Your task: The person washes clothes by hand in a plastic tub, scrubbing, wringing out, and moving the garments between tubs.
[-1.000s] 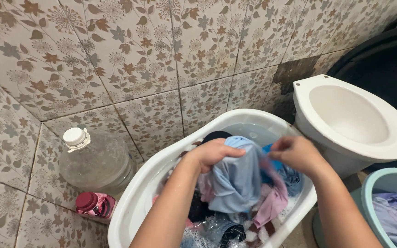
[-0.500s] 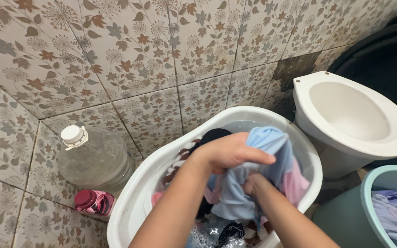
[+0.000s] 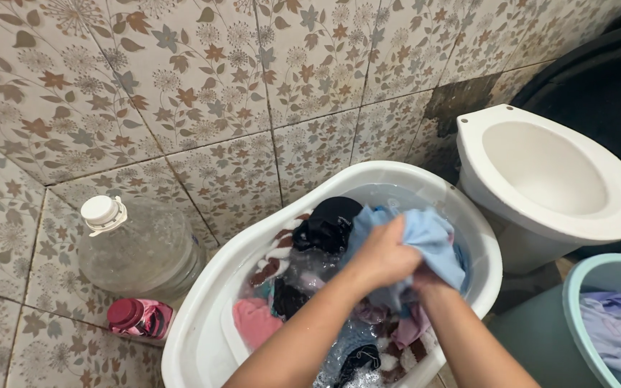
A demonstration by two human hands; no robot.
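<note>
Both hands meet over the white basin [image 3: 203,323], bunched in a light blue cloth [image 3: 433,241]. The left hand [image 3: 382,255] is clenched on the cloth from above, knuckles up, fingers wrapped over the fold. The right hand [image 3: 429,276] sits just under and touching it, at about 4 o'clock from the left; it is mostly hidden by the cloth and the other hand, so I cannot tell for sure how it grips, though it looks closed into the fabric.

The cloth lies in the middle of the basin, held up out of the water. From the hands most of it spreads toward 1 o'clock, and its long axis runs roughly from 7 to 1 o'clock. The left hand covers more of it.

The basin holds soapy water and more wash: a black piece [image 3: 328,223] at 10 o'clock from the hands, a pink one [image 3: 256,323] at 8 o'clock, and striped brown-and-white fabric [image 3: 271,262] between them.

At 9 o'clock from the basin stands a clear jug [image 3: 141,248] with a white cap, and a small pink bottle [image 3: 138,317] lies just below it. A white toilet bowl [image 3: 616,215] sits at 2 o'clock. A teal bucket [image 3: 576,287] at 4 o'clock holds lilac clothes [image 3: 616,327].
</note>
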